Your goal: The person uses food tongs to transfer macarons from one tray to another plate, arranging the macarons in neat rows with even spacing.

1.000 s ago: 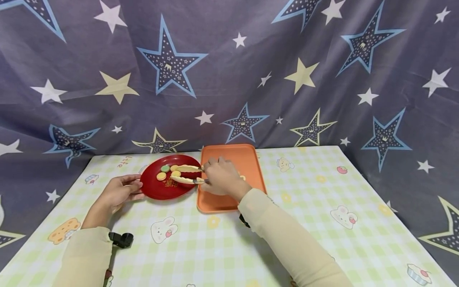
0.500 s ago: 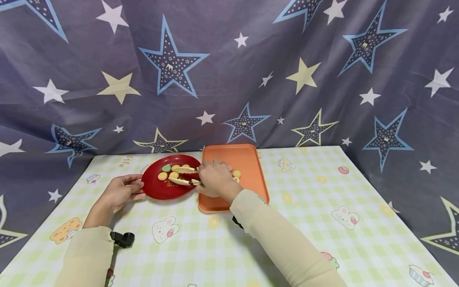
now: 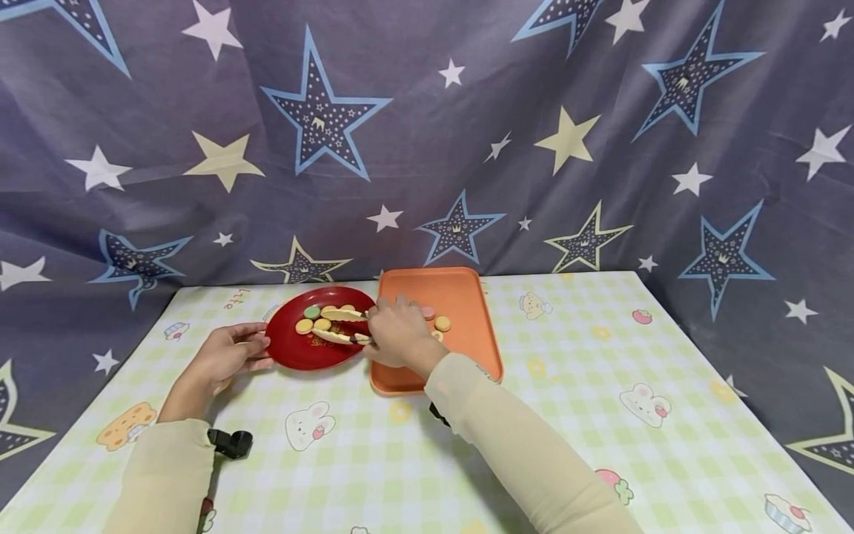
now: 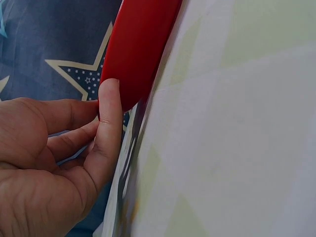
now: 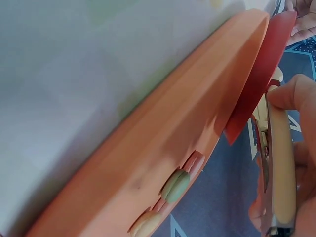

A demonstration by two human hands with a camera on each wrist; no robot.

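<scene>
1. Purple-grey cloth (image 3: 480,170) printed with stars fills the background I get from the head camera, and below it I see a table (image 3: 333,482) covered in pale green-and-white check with cartoon prints.
2. On my left, the red plate (image 3: 283,348) lies on the table. Its right edge meets the left edge of the orange tray (image 3: 467,289); I cannot tell whether one overlaps the other.
3. At the plate's left rim I have the left hand (image 3: 227,352), thumb and fingers pinched on the edge; the left wrist camera shows me that grip close up.
4. I find the right hand (image 3: 400,334) over the tray's left side, fingers clamped round the tongs (image 3: 336,337), whose arms reach over the plate with their tips apart.
5. Between those tips I see a yellow piece (image 3: 322,324); I cannot tell if the tongs press on it. More round yellow pieces (image 3: 303,326) and a green one (image 3: 312,312) lie nearby on the plate.
6. On the tray I make out a pink piece (image 3: 427,312) and a tan one (image 3: 442,323); the right wrist camera also gives me a green tray piece (image 5: 175,186).
7. Cream sleeves (image 3: 514,437) cover both forearms.
</scene>
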